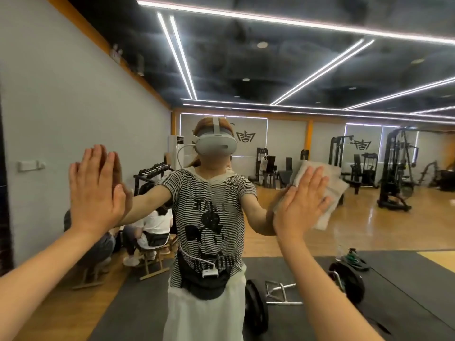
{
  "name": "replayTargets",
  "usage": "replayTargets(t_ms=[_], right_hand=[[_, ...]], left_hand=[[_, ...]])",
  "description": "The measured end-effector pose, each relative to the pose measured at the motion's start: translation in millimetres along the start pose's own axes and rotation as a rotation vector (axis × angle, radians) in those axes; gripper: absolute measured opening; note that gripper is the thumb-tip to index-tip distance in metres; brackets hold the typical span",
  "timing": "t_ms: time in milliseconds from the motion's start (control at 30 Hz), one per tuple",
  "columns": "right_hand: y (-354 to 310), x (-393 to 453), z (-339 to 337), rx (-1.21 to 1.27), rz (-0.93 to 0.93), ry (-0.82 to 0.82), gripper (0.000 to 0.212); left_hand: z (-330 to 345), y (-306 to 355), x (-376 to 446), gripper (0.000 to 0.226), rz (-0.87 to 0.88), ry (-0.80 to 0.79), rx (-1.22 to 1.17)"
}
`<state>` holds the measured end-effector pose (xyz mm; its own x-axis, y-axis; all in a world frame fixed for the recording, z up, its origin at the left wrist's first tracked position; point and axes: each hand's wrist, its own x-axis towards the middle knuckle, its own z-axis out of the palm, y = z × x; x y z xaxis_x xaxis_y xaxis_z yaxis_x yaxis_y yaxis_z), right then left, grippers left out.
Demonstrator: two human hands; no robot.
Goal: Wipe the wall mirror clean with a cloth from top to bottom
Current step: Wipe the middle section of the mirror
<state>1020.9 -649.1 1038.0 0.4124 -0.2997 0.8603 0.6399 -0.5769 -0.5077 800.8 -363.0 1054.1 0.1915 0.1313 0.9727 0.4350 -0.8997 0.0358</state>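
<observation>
The wall mirror (283, 77) fills nearly the whole view and reflects a gym and a person in a striped shirt with a headset. My right hand (299, 205) lies flat with straight fingers on a white folded cloth (332, 190), pressing it against the glass at about shoulder height, right of centre. My left hand (94, 190) is flat against the mirror on the left at a similar height, fingers straight and together, holding nothing. Each hand meets its own reflection at the glass.
The mirror's dark left edge (3, 193) runs down the far left of the view. Reflected behind me are a barbell with black plates (256, 306) on dark floor mats, seated people (150, 227) on stools, a dumbbell rack and weight machines (394, 168).
</observation>
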Motion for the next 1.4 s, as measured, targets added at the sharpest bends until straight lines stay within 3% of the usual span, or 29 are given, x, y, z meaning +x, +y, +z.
replayTargets(t_ms=[33,100,233,333,400,467,633,833,933,1067,1233,1300,1400], right_hand=[[-18,-6,4,0.020,0.067,0.014,0.057],[-53,-23,14,0.021,0.028,0.018,0.058],[-99,-63,31,-0.060,-0.352,-0.051,0.065],[-85,-61,30,-0.113,-0.690,-0.127,0.071],[-67,-45,24,-0.138,-0.798,-0.147,0.072],[-50,-32,17,-0.143,-0.772,-0.157,0.067],[-14,-9,4,-0.103,-0.381,-0.085,0.056],[-66,-24,18,0.011,-0.070,0.003,0.057],[-105,-43,29,-0.039,-0.195,-0.008,0.060],[-150,-81,41,-0.084,-0.572,-0.127,0.065],[-131,-67,37,-0.107,-0.821,-0.154,0.062],[-107,-53,34,-0.106,-0.788,-0.129,0.065],[-66,-31,25,-0.098,-0.557,-0.079,0.062]], left_hand=[[0,0,0,0.067,0.004,0.002,0.003],[0,0,0,0.066,0.009,0.006,0.011],[-1,-2,1,0.066,0.022,-0.011,0.021],[-1,-3,1,0.066,0.026,-0.014,0.015],[-2,-3,1,0.067,0.016,-0.018,0.011],[-2,-3,0,0.067,0.013,-0.018,0.008],[-2,-2,0,0.067,0.019,-0.002,0.001],[3,-2,1,0.067,0.027,0.049,-0.003],[6,-3,0,0.068,0.028,0.058,-0.001],[4,-3,1,0.068,0.033,0.047,0.011],[4,-6,1,0.068,0.033,0.018,0.020],[5,-8,1,0.068,0.025,0.014,0.017],[6,-9,1,0.067,0.024,0.023,-0.005]])
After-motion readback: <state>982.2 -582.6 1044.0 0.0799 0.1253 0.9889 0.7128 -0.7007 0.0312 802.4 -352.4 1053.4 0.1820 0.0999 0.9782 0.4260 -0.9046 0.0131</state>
